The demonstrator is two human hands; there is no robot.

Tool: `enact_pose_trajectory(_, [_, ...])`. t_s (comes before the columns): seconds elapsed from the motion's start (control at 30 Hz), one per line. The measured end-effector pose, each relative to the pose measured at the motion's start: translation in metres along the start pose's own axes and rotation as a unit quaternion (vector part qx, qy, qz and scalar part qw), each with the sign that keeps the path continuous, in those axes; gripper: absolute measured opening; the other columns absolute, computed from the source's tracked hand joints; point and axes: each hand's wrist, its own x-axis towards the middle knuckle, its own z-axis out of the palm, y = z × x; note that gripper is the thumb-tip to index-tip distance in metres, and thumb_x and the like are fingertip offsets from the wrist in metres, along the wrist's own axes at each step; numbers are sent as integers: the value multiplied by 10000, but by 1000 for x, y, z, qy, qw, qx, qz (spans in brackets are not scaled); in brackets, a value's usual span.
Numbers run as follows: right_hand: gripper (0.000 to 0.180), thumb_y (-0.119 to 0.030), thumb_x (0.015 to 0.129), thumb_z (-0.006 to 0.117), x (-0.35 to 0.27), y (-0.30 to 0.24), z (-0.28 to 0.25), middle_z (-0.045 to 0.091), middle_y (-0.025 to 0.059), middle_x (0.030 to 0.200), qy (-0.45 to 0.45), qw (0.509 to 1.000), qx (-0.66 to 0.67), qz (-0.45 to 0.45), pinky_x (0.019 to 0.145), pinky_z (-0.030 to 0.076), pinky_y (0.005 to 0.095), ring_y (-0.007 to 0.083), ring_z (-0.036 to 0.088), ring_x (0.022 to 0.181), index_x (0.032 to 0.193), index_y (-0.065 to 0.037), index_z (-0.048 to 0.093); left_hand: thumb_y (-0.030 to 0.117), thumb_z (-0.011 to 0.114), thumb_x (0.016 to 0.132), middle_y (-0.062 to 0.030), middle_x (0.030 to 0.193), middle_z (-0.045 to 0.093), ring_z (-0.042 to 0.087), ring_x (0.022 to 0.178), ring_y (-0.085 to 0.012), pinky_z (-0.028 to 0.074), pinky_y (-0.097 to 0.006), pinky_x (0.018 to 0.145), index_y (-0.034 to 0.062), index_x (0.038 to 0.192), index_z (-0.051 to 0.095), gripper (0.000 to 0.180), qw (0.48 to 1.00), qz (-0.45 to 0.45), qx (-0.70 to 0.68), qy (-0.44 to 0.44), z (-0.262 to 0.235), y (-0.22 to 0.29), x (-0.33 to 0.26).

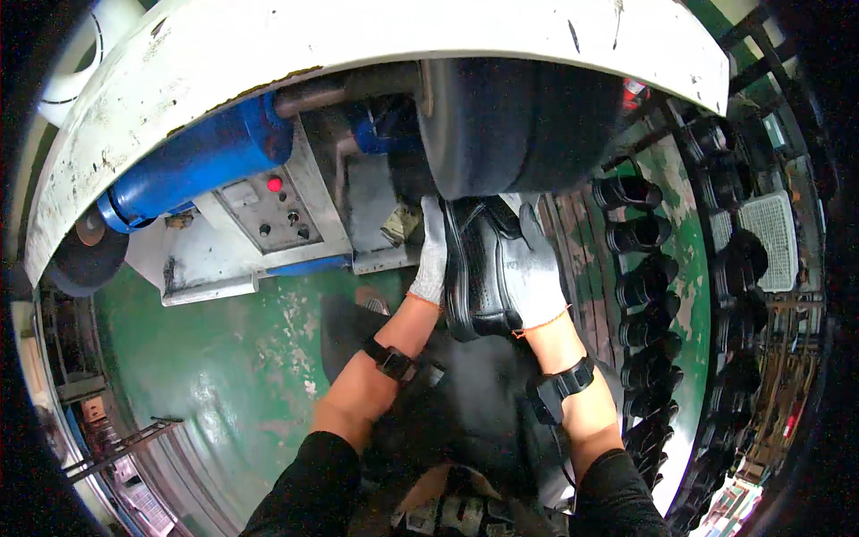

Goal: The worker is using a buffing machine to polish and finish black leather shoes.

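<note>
Between my two gloved hands is a black leather shoe (480, 268), turned on its side with its sole edge toward the left. My left hand (432, 253), in a light knitted glove, presses along the sole side. On the upper my right hand (534, 273) is closed, in a white and grey glove. The shoe's far end meets the underside of a large dark buffing wheel (528, 125), whose surface looks blurred. Where shoe and wheel touch is partly hidden.
A white machine hood (376, 31) arches over the wheel. At left are a blue motor housing (197, 161) and a control panel with a red button (275, 184). Several black shoes (640, 277) stand on a rack at right, beside a white basket (769, 237).
</note>
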Motion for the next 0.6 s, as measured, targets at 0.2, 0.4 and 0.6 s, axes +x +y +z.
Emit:
enact_pose_trajectory(0.2, [343,-316,984,481,18,-19,-25,625,144,1176,55,725,-663,-177,988,437,383,280,578,1078,1187,-60,586,632,399,956,-101,1378,520,541,1195,-237,426,-367,1050,67,1417,434,730,985,48,107,130,15,20,19])
enact_pose_trajectory(0.4, [346,-235,948,517,41,-33,-47,598,184,1228,124,170,-953,-218,1030,412,400,312,550,1140,1232,-43,563,499,432,1000,-85,1391,511,532,1220,-224,439,-360,1039,80,1433,423,602,973,90,96,188,18,51,37])
enact_pose_trajectory(0.6, [372,-202,937,505,44,-40,-68,582,186,1259,164,216,-939,-210,1030,411,399,311,541,1153,1266,-31,540,406,439,1023,-60,1393,514,529,1223,-210,444,-351,1030,87,1434,424,521,962,143,148,178,21,70,41])
